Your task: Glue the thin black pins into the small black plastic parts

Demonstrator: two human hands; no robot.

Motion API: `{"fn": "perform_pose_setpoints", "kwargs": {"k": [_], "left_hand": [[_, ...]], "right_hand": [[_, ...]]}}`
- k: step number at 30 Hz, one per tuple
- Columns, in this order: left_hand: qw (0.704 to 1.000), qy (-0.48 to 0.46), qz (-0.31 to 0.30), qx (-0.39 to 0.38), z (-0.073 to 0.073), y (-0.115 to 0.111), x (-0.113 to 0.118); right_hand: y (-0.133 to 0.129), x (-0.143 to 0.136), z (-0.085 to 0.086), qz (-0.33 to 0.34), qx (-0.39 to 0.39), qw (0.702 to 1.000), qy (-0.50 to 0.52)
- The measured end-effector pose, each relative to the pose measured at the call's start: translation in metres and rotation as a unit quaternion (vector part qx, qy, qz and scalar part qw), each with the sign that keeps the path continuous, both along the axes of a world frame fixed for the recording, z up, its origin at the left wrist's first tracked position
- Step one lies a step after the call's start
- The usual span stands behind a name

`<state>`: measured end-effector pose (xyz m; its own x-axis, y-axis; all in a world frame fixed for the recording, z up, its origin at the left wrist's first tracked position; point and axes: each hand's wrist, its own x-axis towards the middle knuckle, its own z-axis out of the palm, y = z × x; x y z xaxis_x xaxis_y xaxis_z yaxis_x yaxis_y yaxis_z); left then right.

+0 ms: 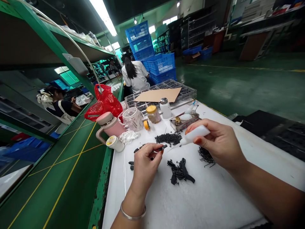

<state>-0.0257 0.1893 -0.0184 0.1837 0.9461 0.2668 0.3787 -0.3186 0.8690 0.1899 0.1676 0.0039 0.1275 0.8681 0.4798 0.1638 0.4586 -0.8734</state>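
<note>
My left hand (146,163) pinches a small black plastic part (163,148) between thumb and forefinger above the white table. My right hand (219,140) is closed round a white squeeze bottle (197,133), tilted so its thin nozzle tip (172,148) points left, close to the black part. Whether the tip touches the part I cannot tell. Between the hands lies a loose pile of larger black parts (181,171). Behind it is a heap of tiny black pieces (168,138). Thin black rods (206,156) lie partly hidden under my right hand.
Along the table's back stand a pink mug (111,125), a clear tub (132,119), a yellow-lidded jar (153,114), a white metal-capped bottle (165,108) and a small box (186,121). Behind are a compartment tray (190,92) and cardboard (158,95). A green conveyor (71,159) runs left.
</note>
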Motion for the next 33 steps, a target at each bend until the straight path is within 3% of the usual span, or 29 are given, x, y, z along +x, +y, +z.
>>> {"fn": "perform_pose_setpoints", "kwargs": {"k": [16,33], "left_hand": [[0.996,0.068,-0.032,0.044,-0.002,-0.004,0.002],[0.996,0.067,-0.036,0.045,-0.001,-0.005,0.002]], "right_hand": [[0.004,-0.006,-0.016,0.002,0.025,1.0,-0.005],[0.004,-0.007,-0.014,-0.004,0.036,0.999,-0.024]]}}
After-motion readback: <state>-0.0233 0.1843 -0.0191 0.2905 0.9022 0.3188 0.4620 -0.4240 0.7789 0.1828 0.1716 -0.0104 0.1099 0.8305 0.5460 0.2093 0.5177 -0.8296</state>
